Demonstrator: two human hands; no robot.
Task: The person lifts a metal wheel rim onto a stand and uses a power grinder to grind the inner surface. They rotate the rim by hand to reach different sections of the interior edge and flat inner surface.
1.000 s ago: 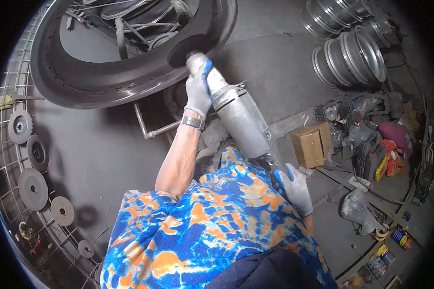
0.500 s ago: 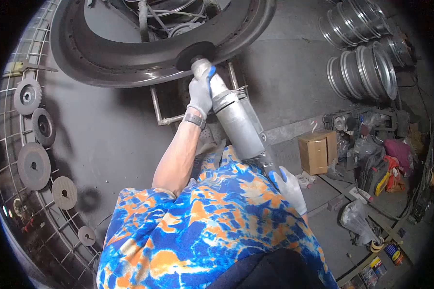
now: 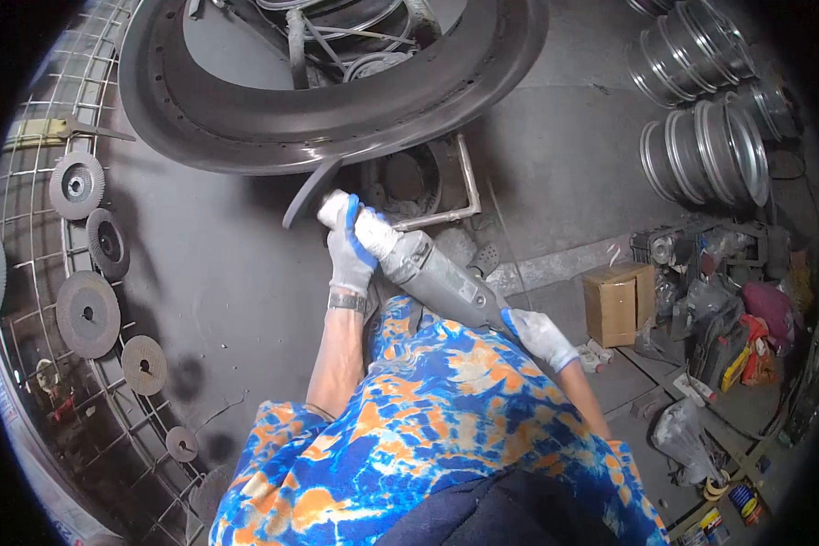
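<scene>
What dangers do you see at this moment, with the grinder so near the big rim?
1. The left hand grips the grinder right behind the disc; a slip could bring it onto the disc.
2. The disc is tilted close under the large rim; it might catch there and kick back.
3. The bare forearm and loose shirt are near the tool, exposed to any sparks.

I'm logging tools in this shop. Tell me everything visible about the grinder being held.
The grinder is a long, dusty grey metal-looking tool with a dark round disc at its front, seen nearly edge-on. It is held slanted, disc end up-left, just under the big dark wheel rim; contact is unclear. The gloved left hand grips its head, the right hand its rear handle.
</scene>
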